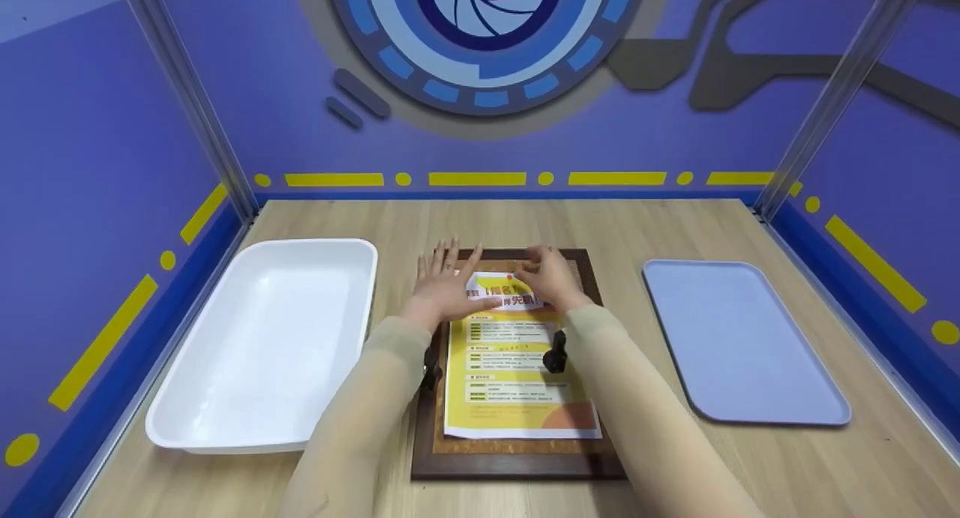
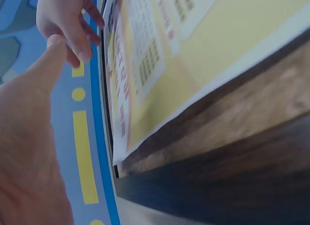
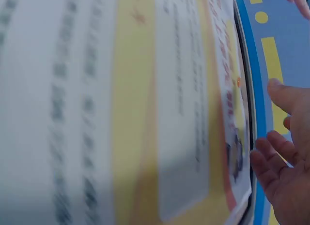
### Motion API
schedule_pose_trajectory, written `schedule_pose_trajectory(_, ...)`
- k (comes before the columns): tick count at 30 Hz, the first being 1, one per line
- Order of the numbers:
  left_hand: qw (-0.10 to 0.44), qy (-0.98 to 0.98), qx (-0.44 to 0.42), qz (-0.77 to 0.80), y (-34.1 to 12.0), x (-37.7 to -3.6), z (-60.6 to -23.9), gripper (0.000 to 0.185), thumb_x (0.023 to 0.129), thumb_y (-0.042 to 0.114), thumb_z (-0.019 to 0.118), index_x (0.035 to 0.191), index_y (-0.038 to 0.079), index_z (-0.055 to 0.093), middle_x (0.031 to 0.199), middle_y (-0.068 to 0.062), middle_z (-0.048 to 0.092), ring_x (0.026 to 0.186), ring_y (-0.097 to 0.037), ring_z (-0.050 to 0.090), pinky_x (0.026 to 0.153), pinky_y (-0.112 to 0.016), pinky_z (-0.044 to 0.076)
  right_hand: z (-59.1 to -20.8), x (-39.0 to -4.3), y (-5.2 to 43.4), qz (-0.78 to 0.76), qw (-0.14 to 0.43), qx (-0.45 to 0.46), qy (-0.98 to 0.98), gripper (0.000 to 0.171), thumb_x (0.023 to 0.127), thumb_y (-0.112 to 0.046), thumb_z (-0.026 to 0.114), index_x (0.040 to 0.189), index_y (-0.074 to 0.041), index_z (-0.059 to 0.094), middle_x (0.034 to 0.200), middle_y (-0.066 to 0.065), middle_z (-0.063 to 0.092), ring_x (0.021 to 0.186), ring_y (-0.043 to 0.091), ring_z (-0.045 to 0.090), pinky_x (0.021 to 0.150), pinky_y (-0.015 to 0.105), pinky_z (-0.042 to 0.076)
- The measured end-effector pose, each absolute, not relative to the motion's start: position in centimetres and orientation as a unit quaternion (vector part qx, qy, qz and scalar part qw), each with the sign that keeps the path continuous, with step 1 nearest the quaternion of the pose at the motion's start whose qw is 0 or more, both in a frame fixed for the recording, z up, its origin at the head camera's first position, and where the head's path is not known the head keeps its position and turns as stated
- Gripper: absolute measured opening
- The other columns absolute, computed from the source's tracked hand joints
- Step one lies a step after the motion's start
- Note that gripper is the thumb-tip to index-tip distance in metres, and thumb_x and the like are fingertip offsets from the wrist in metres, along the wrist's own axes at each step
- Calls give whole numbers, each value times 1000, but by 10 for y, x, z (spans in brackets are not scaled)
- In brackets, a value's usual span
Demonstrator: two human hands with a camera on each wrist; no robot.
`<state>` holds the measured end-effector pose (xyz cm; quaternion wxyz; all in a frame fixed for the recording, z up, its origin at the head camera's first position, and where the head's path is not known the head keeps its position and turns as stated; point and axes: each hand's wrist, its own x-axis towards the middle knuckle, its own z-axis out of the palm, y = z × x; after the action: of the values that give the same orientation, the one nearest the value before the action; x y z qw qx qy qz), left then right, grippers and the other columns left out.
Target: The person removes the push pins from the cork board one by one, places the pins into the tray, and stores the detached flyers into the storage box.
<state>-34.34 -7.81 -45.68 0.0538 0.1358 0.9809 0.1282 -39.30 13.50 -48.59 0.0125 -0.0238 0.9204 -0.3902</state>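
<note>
A yellow and white printed poster [image 1: 517, 390] lies on a cork board [image 1: 525, 447] with a dark wooden frame [image 1: 517, 469]. Near the poster's top edge sits a small red-orange pushpin [image 1: 509, 276], which also shows in the right wrist view as an orange dot [image 3: 239, 82]. Over the poster's upper left corner, my left hand [image 1: 448, 289] has its fingers spread and holds nothing. At the upper right, my right hand [image 1: 551, 278] hovers close by the pin with loosely bent fingers; between thumb and fingers nothing shows in the right wrist view.
To the left stands a deep white plastic tray [image 1: 247, 353]. A flat bluish-grey tray [image 1: 750, 345] lies to the right. Purple-blue panels [image 1: 487, 151] with yellow marks wall in the wooden table [image 1: 330, 218] at the back and sides.
</note>
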Motion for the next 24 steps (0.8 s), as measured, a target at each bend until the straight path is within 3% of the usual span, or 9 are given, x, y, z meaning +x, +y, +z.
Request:
schedule_pose_trajectory(5, 104, 978, 132, 127, -75, -328, -469, 106, 88, 79, 56, 166, 34, 2, 175, -9, -12, 161, -34, -15, 129, -62, -7, -498, -390, 123, -395, 12, -37, 918, 38, 100, -17, 68, 134, -3, 64, 128, 17, 60, 118, 30, 61, 105, 45, 52)
schedule_pose_trajectory(13, 191, 962, 140, 133, -73, -319, -479, 109, 84, 79, 63, 167, 31, 11, 175, -10, -8, 161, -35, -16, 129, -60, -9, -505, -390, 119, -370, 19, -25, 929, 30, 99, -13, 69, 129, -9, 70, 135, 14, 49, 112, 26, 56, 102, 42, 51)
schedule_pose_trajectory(24, 204, 959, 135, 143, -72, -321, -481, 108, 83, 79, 64, 166, 33, 12, 175, -8, -6, 162, -36, -11, 130, -58, -9, -505, -392, 116, -360, 21, -15, 932, 17, 100, -17, 67, 115, -11, 71, 132, 12, 47, 113, 27, 51, 102, 42, 48)
